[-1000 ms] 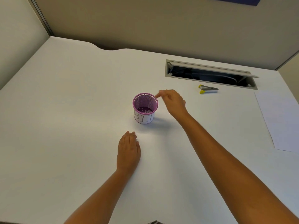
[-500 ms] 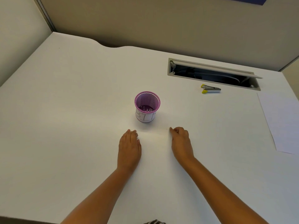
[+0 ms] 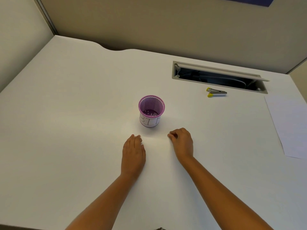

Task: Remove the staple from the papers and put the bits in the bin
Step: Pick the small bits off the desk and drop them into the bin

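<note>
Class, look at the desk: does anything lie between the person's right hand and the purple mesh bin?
Nothing visible does. Only bare white desk lies between the right hand and the purple mesh bin. The yellow-tipped metal staple remover and the white papers lie off to the right, clear of that path.

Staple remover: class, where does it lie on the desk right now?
The staple remover lies far right, just before the cable slot, beyond the paper.

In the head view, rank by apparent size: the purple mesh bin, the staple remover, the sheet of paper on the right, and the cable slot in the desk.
Largest to smallest as they appear:
1. sheet of paper, partly cut off by the frame edge
2. cable slot
3. purple mesh bin
4. staple remover
The slot lies farther from the camera, so its true size is uncertain.
</note>
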### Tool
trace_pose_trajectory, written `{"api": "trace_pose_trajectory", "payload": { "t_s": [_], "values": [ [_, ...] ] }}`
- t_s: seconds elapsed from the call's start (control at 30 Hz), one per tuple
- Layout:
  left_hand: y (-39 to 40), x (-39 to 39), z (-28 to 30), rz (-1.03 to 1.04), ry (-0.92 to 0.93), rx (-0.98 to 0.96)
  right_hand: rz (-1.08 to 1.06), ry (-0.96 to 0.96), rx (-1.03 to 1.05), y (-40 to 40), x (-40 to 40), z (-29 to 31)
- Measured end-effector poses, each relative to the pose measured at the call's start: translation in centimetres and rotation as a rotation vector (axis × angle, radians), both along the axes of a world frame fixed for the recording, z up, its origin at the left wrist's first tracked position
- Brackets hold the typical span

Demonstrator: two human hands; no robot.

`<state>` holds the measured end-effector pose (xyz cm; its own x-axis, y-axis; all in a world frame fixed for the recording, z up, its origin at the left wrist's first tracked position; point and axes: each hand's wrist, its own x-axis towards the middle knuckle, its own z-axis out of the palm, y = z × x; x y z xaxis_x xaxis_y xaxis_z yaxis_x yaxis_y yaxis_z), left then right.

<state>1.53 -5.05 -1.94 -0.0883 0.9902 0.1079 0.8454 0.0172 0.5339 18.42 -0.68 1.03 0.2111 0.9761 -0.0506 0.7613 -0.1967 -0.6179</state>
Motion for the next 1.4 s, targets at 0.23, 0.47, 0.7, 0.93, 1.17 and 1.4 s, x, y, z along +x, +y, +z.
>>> {"api": "trace_pose_trajectory", "payload": {
  "t_s": [0.23, 0.47, 0.7, 0.93, 1.17, 1.4],
  "values": [
    [0.0, 0.0, 0.0, 0.005, -0.010, -0.010, 0.053, -0.060, -0.056, 1.0, 0.3, 0.0],
    [0.1, -0.1, 0.0, -0.001, -0.008, -0.014, 0.147, -0.142, -0.194, 2.3, 0.5, 0.3],
    [0.0, 0.0, 0.3, -0.001, -0.008, 0.016, -0.067, 0.391, -0.184, 6.0, 1.5, 4.8],
    [0.0, 0.0, 0.4, -0.001, 0.010, 0.013, 0.259, 0.284, -0.095, 8.9, -2.3, 11.0],
    [-0.1, 0.1, 0.3, 0.000, -0.004, 0.015, 0.446, -0.070, -0.053, 9.4, -4.2, 11.1],
    [-0.2, 0.0, 0.3, 0.002, -0.012, 0.023, 0.426, 0.113, -0.054, 8.4, -3.3, 11.3]
  ]
}}
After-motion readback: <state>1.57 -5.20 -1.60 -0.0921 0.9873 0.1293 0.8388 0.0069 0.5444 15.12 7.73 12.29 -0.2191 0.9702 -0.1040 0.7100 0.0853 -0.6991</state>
